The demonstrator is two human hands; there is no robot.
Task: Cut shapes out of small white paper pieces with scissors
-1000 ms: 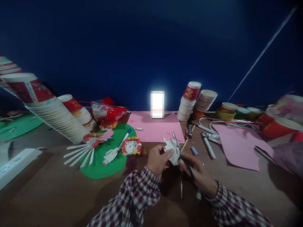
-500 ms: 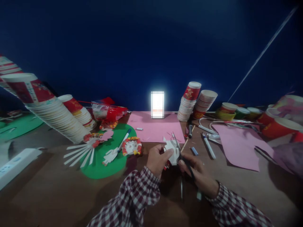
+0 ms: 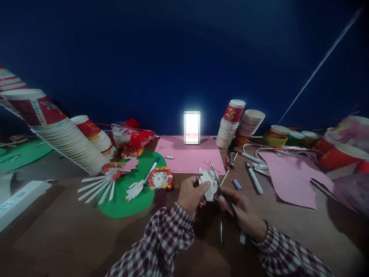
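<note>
Between thumb and fingers, my left hand [image 3: 190, 194] pinches a piece of white cut paper [image 3: 208, 184] with a jagged outline; some red shows on its underside. My right hand [image 3: 240, 209] is wrapped round the dark handles of a pair of scissors [image 3: 218, 181]. Their blades point away from me and lie along the paper's right edge. How far apart the blades stand is hard to make out. Just beyond the blade tips lies a pink sheet [image 3: 187, 161]. A thin shiny tool [image 3: 221, 230] rests on the table below my hands.
On the left, a green sheet [image 3: 118, 209] carries a marker [image 3: 152, 171] and paper cut-outs. Leaning paper cup stacks [image 3: 72, 142] and a white power strip [image 3: 21, 202] are farther left. More cup stacks [image 3: 227, 132], a pen [image 3: 254, 179] and another pink sheet [image 3: 288, 182] lie right.
The white paper has turned slightly in my left hand, and its right edge looks narrower beside the scissors. Both hands stay in nearly the same place.
</note>
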